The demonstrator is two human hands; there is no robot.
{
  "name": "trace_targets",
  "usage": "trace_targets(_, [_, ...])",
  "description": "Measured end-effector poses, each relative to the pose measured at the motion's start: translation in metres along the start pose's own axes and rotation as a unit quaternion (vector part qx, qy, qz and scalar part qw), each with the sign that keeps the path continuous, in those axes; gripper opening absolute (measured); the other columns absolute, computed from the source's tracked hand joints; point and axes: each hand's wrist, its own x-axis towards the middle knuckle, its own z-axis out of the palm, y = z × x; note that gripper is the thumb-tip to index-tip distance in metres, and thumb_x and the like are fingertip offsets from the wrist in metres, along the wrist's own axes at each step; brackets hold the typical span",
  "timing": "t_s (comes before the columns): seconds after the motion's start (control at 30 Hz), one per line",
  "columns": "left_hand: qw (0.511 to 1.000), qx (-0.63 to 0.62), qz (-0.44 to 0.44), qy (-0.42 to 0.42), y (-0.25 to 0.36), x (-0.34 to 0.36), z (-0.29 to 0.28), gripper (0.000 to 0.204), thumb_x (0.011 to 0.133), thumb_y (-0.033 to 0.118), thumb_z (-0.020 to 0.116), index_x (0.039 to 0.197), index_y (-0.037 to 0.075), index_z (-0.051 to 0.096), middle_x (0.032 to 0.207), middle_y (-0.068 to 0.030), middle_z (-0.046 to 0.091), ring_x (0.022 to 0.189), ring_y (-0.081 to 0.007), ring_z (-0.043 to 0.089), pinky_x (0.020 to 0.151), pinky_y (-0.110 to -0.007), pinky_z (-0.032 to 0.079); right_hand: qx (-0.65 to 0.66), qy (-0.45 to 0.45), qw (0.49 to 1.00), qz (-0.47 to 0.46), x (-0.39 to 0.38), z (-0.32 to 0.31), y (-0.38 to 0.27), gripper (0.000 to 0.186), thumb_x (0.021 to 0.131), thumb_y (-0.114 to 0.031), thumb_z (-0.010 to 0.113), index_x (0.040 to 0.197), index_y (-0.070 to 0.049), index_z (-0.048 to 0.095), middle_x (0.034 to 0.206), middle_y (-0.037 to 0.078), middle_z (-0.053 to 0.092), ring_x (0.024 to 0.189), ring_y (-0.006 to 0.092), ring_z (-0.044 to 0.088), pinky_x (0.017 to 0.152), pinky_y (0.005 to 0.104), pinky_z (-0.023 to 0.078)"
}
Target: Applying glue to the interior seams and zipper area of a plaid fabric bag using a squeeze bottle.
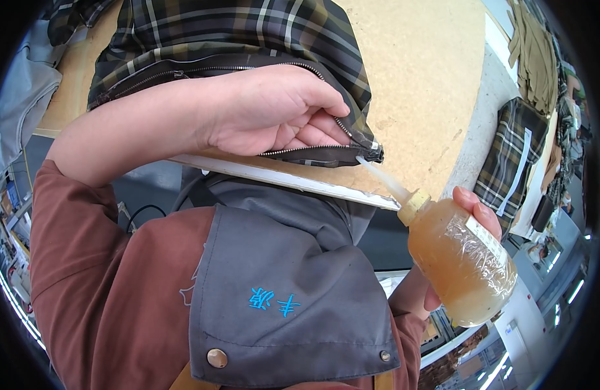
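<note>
Plaid fabric (248,26) in dark green, black and tan lies on the table, with a dark zipper (300,151) of metal teeth along its near edge. My left hand (293,110) reaches across into the open zipper. Its fingertips are partly hidden in the cloth, and thumb and fingers close on the zippered edge near the corner. In my right hand (474,208) is a squeeze bottle (459,257) of cloudy amber liquid, held tilted. Its pale nozzle (384,179) meets the zipper's end at the fabric corner.
The tan tabletop (417,91) has a pale front edge (300,183) close to my apron (293,273). Folded plaid cloth (508,156) with a light strip lies at right, below olive cloth (533,58). Grey cloth (20,97) hangs at far left.
</note>
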Motion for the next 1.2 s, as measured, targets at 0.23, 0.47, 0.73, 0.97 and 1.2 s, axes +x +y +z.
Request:
trace_targets(0.23, [1.0, 0.006, 0.001, -0.001, 0.001, 0.0, 0.0, 0.022, 0.088, 0.014, 0.049, 0.093, -0.004, 0.06, 0.093, -0.0127, 0.065, 0.078, -0.0118, 0.064, 0.069, -0.02, 0.048, 0.003, -0.006, 1.0, -0.009, -0.001, -0.003, 0.002, 0.109, 0.055, -0.077, 0.053, 0.12, 0.009, 0.04, 0.114, 0.023, 0.049, 0.104, 0.0326, 0.052, 0.089, 0.039, 0.042])
trace_targets(0.47, [0.999, 0.044, -0.001, 0.003, -0.001, 0.001, 0.0, 0.024, 0.088, 0.017, 0.05, 0.092, -0.004, 0.061, 0.093, -0.0114, 0.065, 0.077, -0.0094, 0.063, 0.064, -0.019, 0.045, 0.029, -0.02, 0.999, -0.003, -0.001, -0.004, 0.003, 0.115, 0.05, -0.079, 0.055, 0.123, 0.008, 0.036, 0.115, 0.023, 0.048, 0.107, 0.0313, 0.051, 0.091, 0.0382, 0.042])
trace_targets(0.73, [0.996, 0.082, -0.006, 0.019, -0.001, -0.001, 0.005, 0.026, 0.087, 0.02, 0.052, 0.092, -0.003, 0.061, 0.095, -0.0105, 0.065, 0.081, -0.0084, 0.061, 0.066, -0.019, 0.043, 0.045, 0.006, 0.999, -0.021, 0.001, -0.009, 0.007, 0.116, 0.053, -0.081, 0.049, 0.122, 0.011, 0.037, 0.114, 0.026, 0.05, 0.106, 0.034, 0.052, 0.093, 0.0389, 0.041])
trace_targets(0.97, [0.996, 0.091, 0.003, -0.007, 0.0, -0.003, 0.005, 0.028, 0.087, 0.021, 0.051, 0.094, -0.004, 0.061, 0.096, -0.0115, 0.064, 0.084, -0.0103, 0.061, 0.072, -0.021, 0.045, 0.036, -0.015, 0.999, 0.028, 0.001, -0.008, 0.003, 0.112, 0.056, -0.077, 0.053, 0.122, 0.011, 0.037, 0.118, 0.026, 0.047, 0.106, 0.0365, 0.052, 0.094, 0.0401, 0.041])
trace_targets(1.2, [0.991, 0.131, 0.003, -0.001, -0.007, -0.001, 0.003, 0.031, 0.088, 0.023, 0.05, 0.095, -0.005, 0.061, 0.1, -0.0119, 0.062, 0.092, -0.0107, 0.058, 0.08, -0.022, 0.044, 0.11, 0.057, 0.992, 0.028, -0.001, -0.034, 0.029, 0.115, 0.052, -0.079, 0.054, 0.123, 0.009, 0.035, 0.119, 0.023, 0.047, 0.107, 0.0366, 0.052, 0.09, 0.0416, 0.045])
